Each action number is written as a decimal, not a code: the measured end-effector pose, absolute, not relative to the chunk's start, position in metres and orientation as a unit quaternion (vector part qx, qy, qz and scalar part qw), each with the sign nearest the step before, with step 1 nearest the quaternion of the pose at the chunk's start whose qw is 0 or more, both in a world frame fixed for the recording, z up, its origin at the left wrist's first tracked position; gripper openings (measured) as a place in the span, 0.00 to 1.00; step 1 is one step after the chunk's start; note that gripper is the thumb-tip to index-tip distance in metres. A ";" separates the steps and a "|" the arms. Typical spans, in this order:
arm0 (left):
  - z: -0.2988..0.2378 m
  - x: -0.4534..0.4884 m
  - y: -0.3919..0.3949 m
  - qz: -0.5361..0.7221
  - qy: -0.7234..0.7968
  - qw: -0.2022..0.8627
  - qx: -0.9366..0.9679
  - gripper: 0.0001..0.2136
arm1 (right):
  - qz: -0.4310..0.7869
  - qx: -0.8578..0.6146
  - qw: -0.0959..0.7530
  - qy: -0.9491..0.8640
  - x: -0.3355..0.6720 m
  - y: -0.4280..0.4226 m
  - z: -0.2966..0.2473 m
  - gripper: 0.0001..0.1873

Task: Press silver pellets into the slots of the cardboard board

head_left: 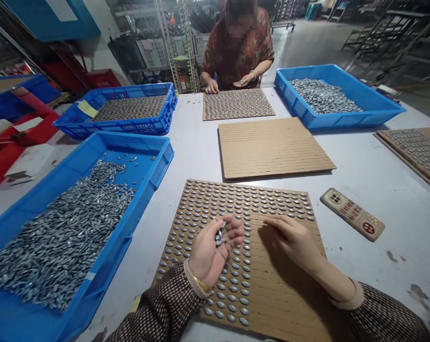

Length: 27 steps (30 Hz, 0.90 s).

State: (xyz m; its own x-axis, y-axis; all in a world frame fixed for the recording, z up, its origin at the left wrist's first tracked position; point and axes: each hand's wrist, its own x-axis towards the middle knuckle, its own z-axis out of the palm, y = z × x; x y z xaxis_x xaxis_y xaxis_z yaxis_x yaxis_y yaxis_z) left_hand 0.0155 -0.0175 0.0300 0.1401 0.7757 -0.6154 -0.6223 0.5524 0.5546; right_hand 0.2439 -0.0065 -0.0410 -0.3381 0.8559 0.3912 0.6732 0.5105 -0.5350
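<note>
In front of me lies a cardboard sheet [272, 294] with slits across it. Small grey almond-shaped metal pieces [232, 289] sit in rows along its left part and far edge; bare slits show at the centre right. My left hand [215, 247] is palm up over the rows, cupped round a small heap of loose metal pieces [220, 235]. Just to the right, my right hand [296, 242] hovers over the bare slits, palm down. Its fingers are pressed together and point left; whatever is between the fingertips is hidden.
A blue tray [154, 178] of loose pieces stands at left, another blue tray [364, 121] at back right. Beyond my sheet are stacked cardboard sheets [272, 147] and a phone [352, 213]. Across the table a co-worker [238, 52] handles a filled sheet [239, 104]. A blue crate [165, 111] is back left.
</note>
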 end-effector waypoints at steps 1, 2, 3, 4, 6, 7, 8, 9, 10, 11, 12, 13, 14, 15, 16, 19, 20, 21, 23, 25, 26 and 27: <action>0.028 0.014 -0.020 0.452 0.470 0.755 0.074 0.07 | 0.129 -0.471 0.322 -0.811 0.242 -0.002 -0.046 0.10; 0.025 0.013 -0.024 0.439 0.474 0.760 0.067 0.07 | 0.120 -0.468 0.320 -0.815 0.240 0.002 -0.050 0.11; 0.022 0.014 -0.027 0.432 0.474 0.765 0.064 0.07 | 0.113 -0.464 0.318 -0.819 0.237 0.006 -0.053 0.11; 0.020 0.015 -0.031 0.429 0.469 0.769 0.065 0.07 | 0.108 -0.461 0.317 -0.822 0.235 0.009 -0.056 0.11; 0.016 0.018 -0.036 0.428 0.457 0.777 0.069 0.07 | 0.103 -0.455 0.316 -0.826 0.230 0.014 -0.059 0.11; 0.015 0.019 -0.037 0.425 0.452 0.782 0.067 0.07 | 0.101 -0.454 0.313 -0.828 0.228 0.015 -0.060 0.11; 0.015 0.019 -0.037 0.421 0.448 0.786 0.063 0.07 | 0.097 -0.453 0.309 -0.831 0.227 0.016 -0.061 0.11; 0.015 0.019 -0.037 0.417 0.446 0.790 0.055 0.06 | 0.092 -0.454 0.303 -0.833 0.227 0.017 -0.061 0.11; 0.014 0.019 -0.037 0.413 0.445 0.793 0.047 0.06 | 0.086 -0.455 0.295 -0.836 0.226 0.017 -0.061 0.11; 0.014 0.018 -0.037 0.410 0.443 0.796 0.041 0.06 | 0.080 -0.457 0.287 -0.838 0.226 0.017 -0.061 0.11; 0.013 0.018 -0.037 0.406 0.441 0.800 0.038 0.07 | 0.073 -0.460 0.278 -0.840 0.225 0.017 -0.060 0.12; 0.013 0.017 -0.037 0.401 0.438 0.803 0.038 0.07 | 0.066 -0.463 0.269 -0.842 0.225 0.017 -0.060 0.13; 0.012 0.017 -0.037 0.397 0.435 0.807 0.040 0.08 | 0.059 -0.466 0.260 -0.844 0.225 0.017 -0.059 0.13; 0.012 0.017 -0.037 0.394 0.433 0.810 0.042 0.09 | 0.054 -0.468 0.252 -0.845 0.225 0.016 -0.059 0.14; 0.012 0.017 -0.037 0.391 0.432 0.811 0.044 0.09 | 0.049 -0.469 0.245 -0.847 0.225 0.016 -0.058 0.14; 0.012 0.020 -0.037 0.385 0.438 0.812 0.041 0.09 | 0.041 -0.466 0.228 -0.854 0.226 0.017 -0.058 0.14; 0.013 0.020 -0.037 0.384 0.439 0.811 0.040 0.09 | 0.041 -0.463 0.223 -0.857 0.227 0.018 -0.058 0.14; 0.012 0.021 -0.037 0.384 0.438 0.812 0.041 0.09 | 0.043 -0.458 0.218 -0.861 0.228 0.018 -0.059 0.15; 0.011 0.022 -0.037 0.384 0.433 0.814 0.049 0.09 | 0.046 -0.448 0.212 -0.867 0.230 0.020 -0.061 0.16; 0.009 0.023 -0.037 0.385 0.427 0.816 0.057 0.08 | 0.053 -0.444 0.213 -0.869 0.231 0.020 -0.059 0.16; 0.009 0.024 -0.037 0.385 0.426 0.817 0.058 0.08 | 0.060 -0.448 0.221 -0.864 0.231 0.019 -0.057 0.15; 0.008 0.025 -0.036 0.385 0.427 0.816 0.057 0.08 | 0.073 -0.452 0.234 -0.857 0.230 0.017 -0.053 0.15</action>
State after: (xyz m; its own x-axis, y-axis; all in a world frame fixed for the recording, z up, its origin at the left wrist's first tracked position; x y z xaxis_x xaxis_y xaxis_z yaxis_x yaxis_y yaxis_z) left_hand 0.0251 -0.0363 0.0078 0.3388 0.6776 -0.6527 -0.5804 0.6965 0.4218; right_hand 0.2304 0.0172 -0.0532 -0.4810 0.8099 0.3357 0.7414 0.5801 -0.3373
